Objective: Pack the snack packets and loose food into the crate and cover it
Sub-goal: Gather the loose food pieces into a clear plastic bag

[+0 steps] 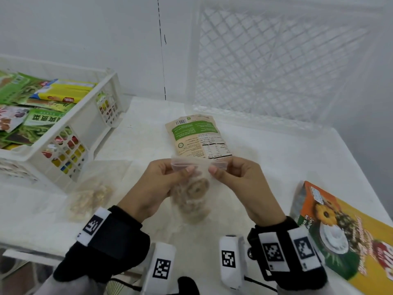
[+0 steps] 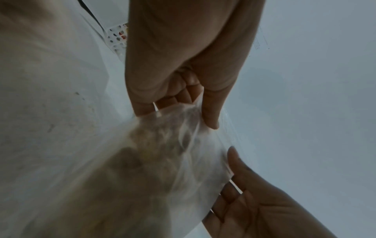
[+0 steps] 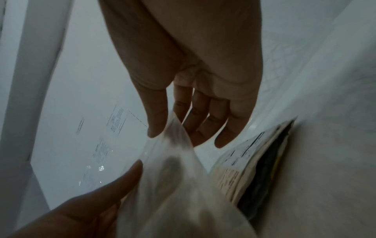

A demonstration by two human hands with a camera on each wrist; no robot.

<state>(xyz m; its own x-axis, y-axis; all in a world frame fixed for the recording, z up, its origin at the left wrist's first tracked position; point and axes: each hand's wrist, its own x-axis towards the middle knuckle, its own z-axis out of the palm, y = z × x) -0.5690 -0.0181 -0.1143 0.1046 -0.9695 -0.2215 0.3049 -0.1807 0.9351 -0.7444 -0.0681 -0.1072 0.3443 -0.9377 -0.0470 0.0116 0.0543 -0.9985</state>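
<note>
Sealing: both hands pinch the top strip of a clear zip bag (image 1: 192, 188) of loose biscuits, held just above the worktop (image 1: 276, 158).
Left hand (image 1: 157, 184): thumb and fingers (image 2: 211, 116) grasping the strip's left end.
Right hand (image 1: 240, 184): pinching the right end, other fingers loosely spread.
Handling: thin, soft, slippery film; contents light, probably crumbly, so grip the stiffer strip.
Crate (image 1: 89, 116): left, already holding packets.
</note>
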